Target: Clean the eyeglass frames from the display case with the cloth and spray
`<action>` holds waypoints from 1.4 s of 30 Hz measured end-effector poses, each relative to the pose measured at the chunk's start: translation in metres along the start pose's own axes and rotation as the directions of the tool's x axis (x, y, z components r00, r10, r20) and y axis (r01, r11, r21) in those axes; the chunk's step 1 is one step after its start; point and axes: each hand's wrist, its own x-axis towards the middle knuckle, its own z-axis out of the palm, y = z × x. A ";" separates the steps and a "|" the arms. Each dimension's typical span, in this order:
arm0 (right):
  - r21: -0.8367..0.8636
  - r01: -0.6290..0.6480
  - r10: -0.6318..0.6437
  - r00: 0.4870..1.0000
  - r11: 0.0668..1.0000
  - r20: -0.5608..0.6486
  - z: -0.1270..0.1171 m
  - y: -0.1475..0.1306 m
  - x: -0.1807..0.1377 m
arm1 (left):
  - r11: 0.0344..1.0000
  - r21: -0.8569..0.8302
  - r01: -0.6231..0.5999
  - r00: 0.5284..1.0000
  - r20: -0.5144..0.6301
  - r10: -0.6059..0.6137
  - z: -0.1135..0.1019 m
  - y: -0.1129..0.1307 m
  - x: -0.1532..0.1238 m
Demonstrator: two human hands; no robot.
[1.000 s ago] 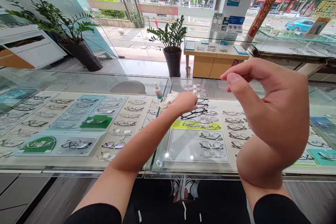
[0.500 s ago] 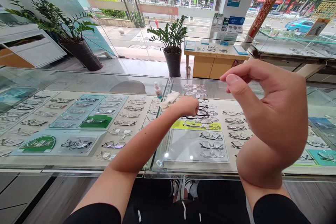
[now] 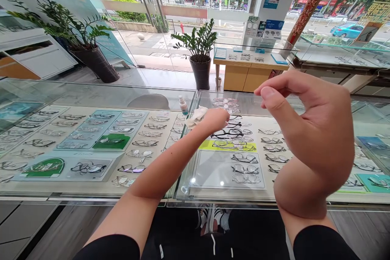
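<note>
My left hand (image 3: 216, 120) reaches over the glass counter (image 3: 183, 193), its fingers curled down; their tips are mostly hidden, and I cannot make out anything in them. Just below it, black-framed glasses (image 3: 230, 133) lie in a column with other pairs. Pink-framed glasses (image 3: 226, 105) sit beyond the hand. A white cloth (image 3: 195, 118) lies behind my left wrist, and a small spray bottle (image 3: 183, 105) stands beside it. Raised close to the camera, my right hand (image 3: 317, 126) has thumb and forefinger brought together, with nothing visible between them.
Rows of glasses (image 3: 145, 143) fill the display on both sides. Beyond the counter are a round seat (image 3: 148, 100), a potted plant (image 3: 200, 71) and a low display table (image 3: 243, 74). Another potted plant (image 3: 96, 63) leans at the left.
My left hand has shifted slightly away from me, uncovering more of the black-framed glasses. My right hand has moved very slightly left, its pinch unchanged.
</note>
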 end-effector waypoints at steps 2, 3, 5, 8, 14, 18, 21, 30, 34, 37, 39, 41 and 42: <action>0.007 0.010 -0.010 1.000 1.000 0.001 0.000 0.001 0.000 | 1.000 -0.005 0.012 1.000 0.002 -0.012 0.004 -0.001 0.003; 0.011 0.013 -0.013 1.000 1.000 0.003 0.000 0.001 0.000 | 1.000 -0.010 0.012 1.000 0.000 -0.012 0.006 -0.001 0.004; 0.013 0.016 -0.016 1.000 1.000 0.005 0.000 0.001 0.000 | 1.000 -0.017 0.011 1.000 -0.008 -0.011 0.008 -0.002 0.005; 0.003 0.022 -0.022 1.000 1.000 0.005 0.000 0.001 0.000 | 1.000 -0.023 0.008 1.000 -0.010 -0.008 0.010 -0.004 0.005; -0.008 0.031 -0.031 1.000 0.999 0.001 -0.001 0.000 0.000 | 0.976 0.090 -0.196 0.965 -0.156 0.208 0.018 -0.013 0.009; -0.039 0.064 -0.064 0.998 0.997 0.004 -0.001 0.001 0.000 | 0.973 0.106 -0.207 0.968 -0.124 0.219 0.024 -0.016 0.015; -0.056 0.081 -0.081 0.997 0.995 0.013 -0.002 0.002 -0.001 | 0.977 0.102 -0.188 0.970 -0.137 0.201 0.026 -0.017 0.017; -0.021 0.040 -0.040 0.999 0.999 0.019 -0.003 0.003 -0.001 | 0.990 -0.029 -0.141 0.939 -0.321 0.125 -0.013 -0.005 -0.006; -0.084 -0.022 0.031 0.995 0.996 0.098 -0.003 0.013 0.002 | 0.954 -0.264 -0.143 0.838 -0.545 -0.025 -0.053 0.005 -0.039; -0.188 -0.095 0.127 0.978 0.978 0.168 0.002 0.022 0.006 | 0.864 -0.438 -0.248 0.679 -0.714 -0.168 -0.084 0.019 -0.079; -0.211 -0.124 0.160 0.973 0.970 0.166 0.008 0.026 0.008 | 0.801 -0.461 -0.382 0.591 -0.788 -0.172 -0.098 0.032 -0.109; -0.178 -0.127 0.152 0.979 0.976 0.132 0.013 0.027 0.008 | 0.770 -0.432 -0.469 0.537 -0.832 -0.140 -0.105 0.045 -0.136; -0.151 -0.118 0.136 0.985 0.981 0.111 0.015 0.026 0.007 | 0.762 -0.412 -0.499 0.520 -0.846 -0.118 -0.107 0.050 -0.146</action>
